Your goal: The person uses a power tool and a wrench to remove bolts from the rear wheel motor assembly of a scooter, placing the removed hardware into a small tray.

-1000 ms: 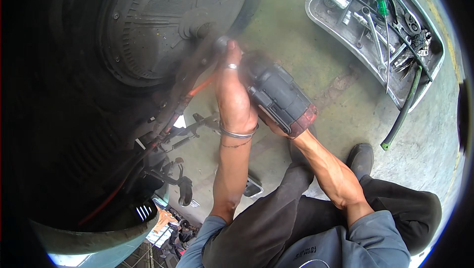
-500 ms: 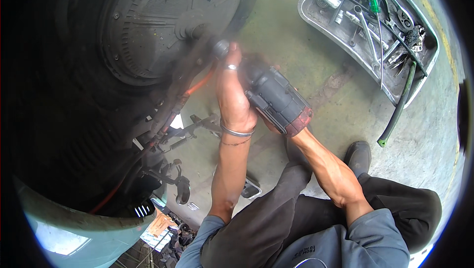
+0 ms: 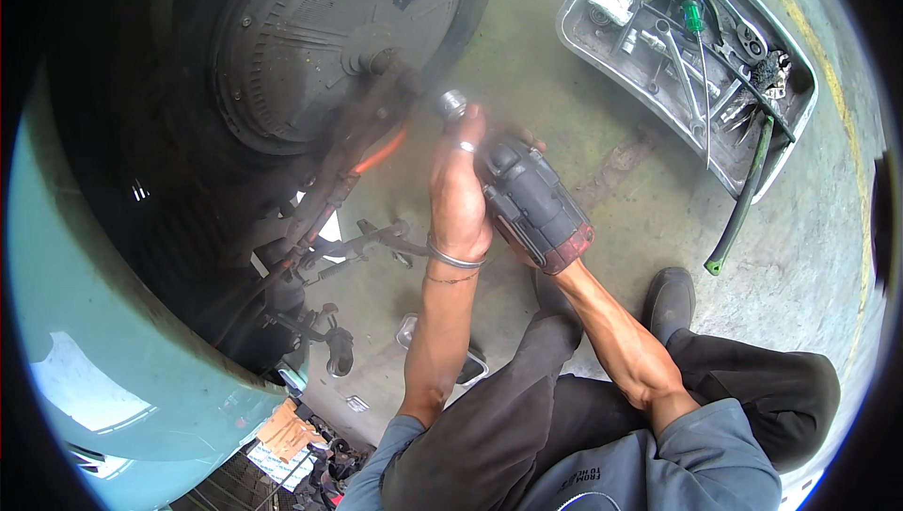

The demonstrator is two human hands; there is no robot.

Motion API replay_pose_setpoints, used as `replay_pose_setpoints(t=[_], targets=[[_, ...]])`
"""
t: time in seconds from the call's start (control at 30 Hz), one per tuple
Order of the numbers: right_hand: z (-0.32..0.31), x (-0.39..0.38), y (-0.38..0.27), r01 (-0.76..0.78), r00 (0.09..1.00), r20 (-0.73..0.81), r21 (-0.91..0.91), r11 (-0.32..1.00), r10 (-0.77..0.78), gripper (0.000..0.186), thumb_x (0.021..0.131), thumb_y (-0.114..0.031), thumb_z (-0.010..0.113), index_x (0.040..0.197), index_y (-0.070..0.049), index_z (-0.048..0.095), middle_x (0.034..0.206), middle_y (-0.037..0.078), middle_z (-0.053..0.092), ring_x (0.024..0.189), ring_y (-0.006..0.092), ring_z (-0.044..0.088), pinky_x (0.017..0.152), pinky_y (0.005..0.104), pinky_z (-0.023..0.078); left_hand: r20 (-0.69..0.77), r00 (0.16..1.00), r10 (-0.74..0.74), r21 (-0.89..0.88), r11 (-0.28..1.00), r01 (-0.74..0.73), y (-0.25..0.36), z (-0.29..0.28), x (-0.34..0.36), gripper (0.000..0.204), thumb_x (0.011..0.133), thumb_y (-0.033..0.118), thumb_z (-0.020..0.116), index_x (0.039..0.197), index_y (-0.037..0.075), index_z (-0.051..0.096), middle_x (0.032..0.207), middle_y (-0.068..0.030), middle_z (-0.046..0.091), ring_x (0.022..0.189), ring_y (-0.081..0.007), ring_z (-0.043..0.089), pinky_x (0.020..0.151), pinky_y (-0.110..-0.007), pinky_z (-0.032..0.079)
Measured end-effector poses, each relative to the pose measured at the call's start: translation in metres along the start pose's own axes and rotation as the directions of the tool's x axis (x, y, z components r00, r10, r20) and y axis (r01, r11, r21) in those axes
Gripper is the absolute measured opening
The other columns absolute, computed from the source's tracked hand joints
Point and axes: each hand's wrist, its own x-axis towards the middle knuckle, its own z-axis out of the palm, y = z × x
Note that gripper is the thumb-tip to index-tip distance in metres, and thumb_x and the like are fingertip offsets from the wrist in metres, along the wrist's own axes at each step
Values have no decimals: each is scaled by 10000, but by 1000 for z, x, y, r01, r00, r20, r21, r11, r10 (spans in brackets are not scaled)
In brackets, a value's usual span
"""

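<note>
A dark cordless impact wrench [image 3: 538, 199] with a red base is held in both hands, out over the floor. My left hand [image 3: 459, 193] is closed round its front end, thumb toward a shiny metal socket [image 3: 452, 104]. My right hand [image 3: 517, 249] grips it from beneath and is mostly hidden by the tool body. To the left of the socket stands a round, dusty wheel hub cover [image 3: 310, 64] with a stub axle [image 3: 384, 63] at its centre. A visible gap separates the socket from the axle.
A grey metal tray [image 3: 649, 102] at the upper right holds wrenches, a ratchet and a green-handled screwdriver [image 3: 691, 12]; a green-ended bar [image 3: 738, 215] overhangs its edge. An orange cable [image 3: 384, 151] hangs below the hub. A teal body panel [image 3: 113, 323] curves along the left.
The impact wrench and both hands have shifted slightly right, widening the gap between socket and axle. The view has moved too, showing more of the teal panel.
</note>
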Motion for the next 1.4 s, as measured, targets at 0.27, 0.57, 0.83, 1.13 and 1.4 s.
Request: replay_pose_setpoints(t=[0.27, 0.57, 0.83, 1.13, 1.4], targets=[[21, -39, 7, 147, 983, -71, -236, 961, -168, 342, 903, -55, 603, 1224, 26, 520, 1117, 135, 610, 961, 222, 632, 770, 315, 530, 215, 968, -128, 107, 989, 106, -3, -29, -19, 301, 972, 322, 506, 969, 22, 534, 773, -131, 629, 705, -208, 651, 612, -309, 541], [-52, 31, -83, -241, 846, 348, -423, 873, 403, 415, 774, -30, 663, 1178, 18, 583, 1124, 184, 651, 1052, 294, 631, 903, 370, 498, 621, 768, -159, 122, 987, 106, 7, -100, -25, 428, 894, 312, 620, 1078, -58, 508, 705, -155, 611, 642, -223, 626, 554, -346, 505], [-49, 62, -145, 216, 865, 492, -195, 957, -95, 341, 811, -46, 639, 1148, -15, 590, 945, 110, 654, 901, 218, 622, 738, 350, 498, 612, 709, -351, 389, 914, 116, 12, -64, -21, 484, 859, 327, 650, 1102, -70, 517, 702, -151, 606, 623, -227, 620, 557, -330, 504], [-66, 60, -161, 233, 888, 460, -451, 862, 1, 345, 776, -114, 742, 1104, -65, 650, 945, 81, 680, 793, 195, 624, 657, 322, 456, 668, 616, -419, 461, 882, 99, 8, -43, -13, 353, 923, 281, 591, 1066, -40, 553, 774, -112, 605, 674, -185, 626, 584, -301, 502], [-89, 57, -142, 61, 878, 476, -212, 975, 48, 285, 793, -184, 766, 1014, -27, 678, 889, 54, 688, 807, 139, 628, 754, 320, 471, 651, 578, -493, 563, 824, 70, 2, -36, -11, 266, 932, 259, 587, 982, -3, 589, 755, -94, 635, 680, -169, 624, 623, -303, 495]])
